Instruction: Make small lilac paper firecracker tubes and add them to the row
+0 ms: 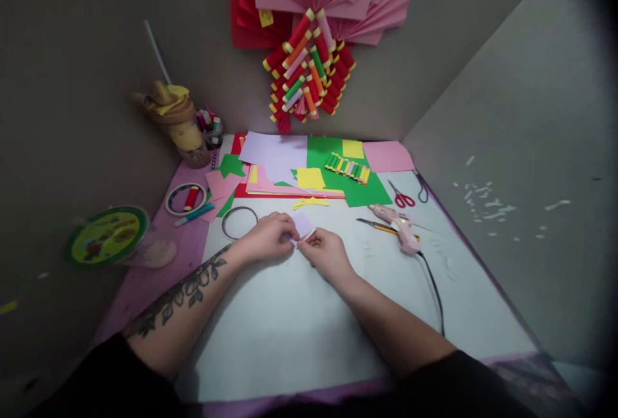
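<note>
A small piece of lilac paper [303, 223] is held between my two hands above the white table covering. My left hand [274, 237] pinches its left lower edge, with the fingers curled. On the other side, my right hand [328, 252] grips the lower right edge between thumb and fingers, where a narrow pale fold or strip shows. The fingertips nearly meet at the paper's lower corner and hide part of it. A roll of tape [240, 207] lies just beyond my left hand. Yellow paper strips [311, 201] lie behind the lilac piece.
To the right lie a pink glue gun [409, 237] with its cord, a cutter knife [376, 225] and red scissors [403, 199]. Coloured paper sheets [357, 195] cover the back, with several small rolled tubes [347, 169]. At left stand a drink cup [186, 138] and a round tub [109, 236].
</note>
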`<move>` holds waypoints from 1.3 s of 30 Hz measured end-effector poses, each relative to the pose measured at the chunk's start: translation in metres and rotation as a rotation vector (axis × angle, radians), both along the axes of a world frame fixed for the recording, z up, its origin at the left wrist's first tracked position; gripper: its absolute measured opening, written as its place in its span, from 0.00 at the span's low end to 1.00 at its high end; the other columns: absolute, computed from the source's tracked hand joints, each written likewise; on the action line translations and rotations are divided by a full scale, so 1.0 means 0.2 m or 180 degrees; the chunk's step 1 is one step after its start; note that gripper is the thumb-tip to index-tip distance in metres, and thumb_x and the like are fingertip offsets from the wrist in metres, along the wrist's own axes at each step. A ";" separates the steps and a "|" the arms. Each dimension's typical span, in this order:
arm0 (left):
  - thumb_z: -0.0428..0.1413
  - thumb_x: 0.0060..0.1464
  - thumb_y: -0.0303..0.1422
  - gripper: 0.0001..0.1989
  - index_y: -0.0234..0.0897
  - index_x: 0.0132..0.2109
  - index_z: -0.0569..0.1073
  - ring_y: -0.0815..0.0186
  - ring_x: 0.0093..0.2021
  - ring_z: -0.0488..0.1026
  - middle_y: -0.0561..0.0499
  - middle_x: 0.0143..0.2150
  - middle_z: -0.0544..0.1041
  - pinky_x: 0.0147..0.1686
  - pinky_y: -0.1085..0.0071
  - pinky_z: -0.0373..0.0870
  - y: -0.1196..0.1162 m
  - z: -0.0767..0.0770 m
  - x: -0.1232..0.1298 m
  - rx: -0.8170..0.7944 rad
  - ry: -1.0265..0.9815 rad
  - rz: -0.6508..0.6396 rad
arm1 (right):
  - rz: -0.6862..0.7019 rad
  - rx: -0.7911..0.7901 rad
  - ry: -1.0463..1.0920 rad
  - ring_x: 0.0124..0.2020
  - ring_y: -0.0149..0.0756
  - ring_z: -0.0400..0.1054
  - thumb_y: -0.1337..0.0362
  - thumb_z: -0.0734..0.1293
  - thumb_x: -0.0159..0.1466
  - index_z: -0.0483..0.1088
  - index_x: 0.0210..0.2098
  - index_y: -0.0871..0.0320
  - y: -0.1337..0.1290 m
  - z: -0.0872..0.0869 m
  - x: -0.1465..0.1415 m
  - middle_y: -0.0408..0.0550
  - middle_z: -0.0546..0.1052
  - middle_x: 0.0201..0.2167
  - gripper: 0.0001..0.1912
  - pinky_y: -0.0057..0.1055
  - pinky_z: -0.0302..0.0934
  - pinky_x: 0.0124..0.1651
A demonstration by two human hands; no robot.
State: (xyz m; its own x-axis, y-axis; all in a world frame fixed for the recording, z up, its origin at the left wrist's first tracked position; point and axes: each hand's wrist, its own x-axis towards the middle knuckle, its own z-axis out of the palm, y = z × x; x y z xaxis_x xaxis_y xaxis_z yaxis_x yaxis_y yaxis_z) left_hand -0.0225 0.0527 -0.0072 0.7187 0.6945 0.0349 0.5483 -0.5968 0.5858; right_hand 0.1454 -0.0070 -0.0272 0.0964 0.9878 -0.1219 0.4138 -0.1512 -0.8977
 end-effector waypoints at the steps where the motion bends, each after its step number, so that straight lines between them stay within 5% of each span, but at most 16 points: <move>1: 0.55 0.44 0.28 0.11 0.40 0.38 0.76 0.61 0.44 0.68 0.50 0.40 0.74 0.47 0.67 0.63 0.00 0.00 0.00 0.0002 0.0013 0.0002 | -0.0012 0.0003 -0.0011 0.17 0.29 0.62 0.61 0.66 0.51 0.67 0.22 0.58 0.00 0.00 0.00 0.41 0.71 0.15 0.06 0.24 0.55 0.20; 14: 0.56 0.43 0.31 0.10 0.41 0.36 0.75 0.59 0.42 0.68 0.50 0.39 0.74 0.43 0.66 0.63 -0.02 -0.01 0.03 0.0098 0.0228 0.0269 | 0.0251 0.0208 -0.0288 0.20 0.28 0.62 0.62 0.65 0.54 0.67 0.23 0.58 0.00 0.01 0.01 0.39 0.70 0.17 0.06 0.24 0.55 0.23; 22: 0.56 0.42 0.30 0.11 0.42 0.37 0.74 0.60 0.42 0.68 0.52 0.39 0.74 0.43 0.65 0.63 -0.02 -0.02 0.02 0.0124 0.0173 0.0250 | 0.0683 0.1113 -0.0957 0.29 0.31 0.64 0.69 0.63 0.57 0.67 0.20 0.57 0.02 0.06 0.08 0.43 0.69 0.23 0.09 0.27 0.58 0.34; 39: 0.56 0.45 0.31 0.10 0.41 0.37 0.75 0.59 0.43 0.68 0.51 0.40 0.74 0.45 0.65 0.62 -0.03 0.02 0.02 0.0056 0.0194 0.0304 | 0.0564 0.1082 -0.0958 0.27 0.30 0.65 0.69 0.64 0.57 0.69 0.20 0.57 0.03 -0.01 0.08 0.42 0.68 0.23 0.10 0.27 0.58 0.33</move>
State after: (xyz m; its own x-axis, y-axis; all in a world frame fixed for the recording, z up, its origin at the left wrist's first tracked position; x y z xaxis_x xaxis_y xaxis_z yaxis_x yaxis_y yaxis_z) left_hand -0.0175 0.0459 -0.0038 0.6505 0.7595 0.0059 0.6375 -0.5502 0.5394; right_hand 0.1621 -0.0003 -0.0301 -0.0954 0.9713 0.2179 0.6554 0.2261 -0.7207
